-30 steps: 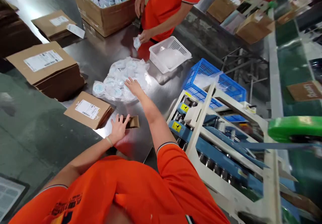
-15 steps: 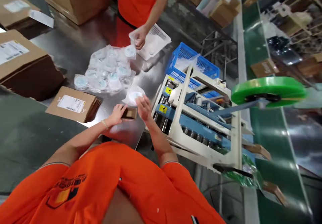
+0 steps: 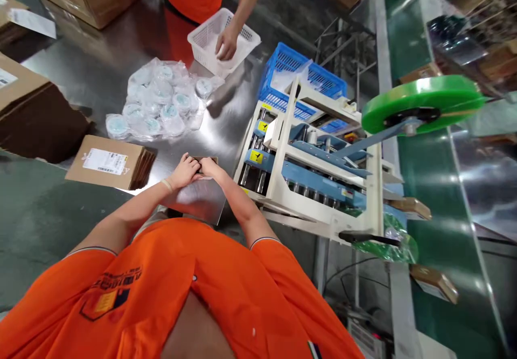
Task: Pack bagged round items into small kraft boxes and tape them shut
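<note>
My left hand (image 3: 184,171) and my right hand (image 3: 210,168) meet over a small cardboard box (image 3: 205,160) on the steel table (image 3: 202,200). Their fingers cover most of the box, and its contents are hidden. A heap of clear plastic bags (image 3: 155,100) holding pale blue-and-white discs lies farther up the table, apart from both hands. A co-worker's hand (image 3: 226,44) rests inside a white plastic basket (image 3: 208,39) at the table's far side.
A flat stack of labelled cardboard mailers (image 3: 107,165) lies left of my hands. To the right stand a blue crate (image 3: 297,74) and a cream-and-blue carton-sealing machine (image 3: 307,170), beside a green conveyor belt (image 3: 438,230). A green tape roll (image 3: 422,103) hangs above the belt.
My right hand has come down onto the small box, and the white wrapped disc it held is out of sight. The co-worker's hand has moved into the basket.
</note>
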The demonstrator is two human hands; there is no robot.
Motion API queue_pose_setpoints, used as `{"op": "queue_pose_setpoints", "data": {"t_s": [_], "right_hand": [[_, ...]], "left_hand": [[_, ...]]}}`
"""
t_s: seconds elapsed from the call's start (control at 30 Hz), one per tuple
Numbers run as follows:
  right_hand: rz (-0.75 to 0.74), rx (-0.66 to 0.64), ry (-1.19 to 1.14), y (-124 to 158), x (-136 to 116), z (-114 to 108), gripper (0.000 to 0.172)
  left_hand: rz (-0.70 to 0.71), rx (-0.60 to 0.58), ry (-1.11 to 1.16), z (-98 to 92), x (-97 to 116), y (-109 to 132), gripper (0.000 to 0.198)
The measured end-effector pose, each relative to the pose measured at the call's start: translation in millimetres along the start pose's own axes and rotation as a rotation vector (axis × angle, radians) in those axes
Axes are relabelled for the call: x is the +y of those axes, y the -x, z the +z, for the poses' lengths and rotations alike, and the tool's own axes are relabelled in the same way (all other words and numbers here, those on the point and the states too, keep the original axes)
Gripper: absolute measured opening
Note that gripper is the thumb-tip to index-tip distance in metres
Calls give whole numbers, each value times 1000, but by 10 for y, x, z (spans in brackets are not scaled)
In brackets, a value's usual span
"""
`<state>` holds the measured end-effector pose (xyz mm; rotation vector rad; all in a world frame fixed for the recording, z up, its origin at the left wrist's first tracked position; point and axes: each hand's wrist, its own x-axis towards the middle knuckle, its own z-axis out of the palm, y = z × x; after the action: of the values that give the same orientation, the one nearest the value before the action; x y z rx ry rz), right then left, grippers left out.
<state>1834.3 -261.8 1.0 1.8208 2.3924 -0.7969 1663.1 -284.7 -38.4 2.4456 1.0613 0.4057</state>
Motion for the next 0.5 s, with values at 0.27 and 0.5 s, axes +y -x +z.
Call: {"op": "queue_pose_setpoints", "data": {"t_s": [0.27, 0.5], "right_hand": [[260, 355, -450, 474, 446, 5, 19], [-14, 224, -433, 322, 461, 249, 9]], "left_hand": [[41, 5, -101, 51, 39, 3, 48], [-4, 20, 215, 29, -80, 7, 56]]}}
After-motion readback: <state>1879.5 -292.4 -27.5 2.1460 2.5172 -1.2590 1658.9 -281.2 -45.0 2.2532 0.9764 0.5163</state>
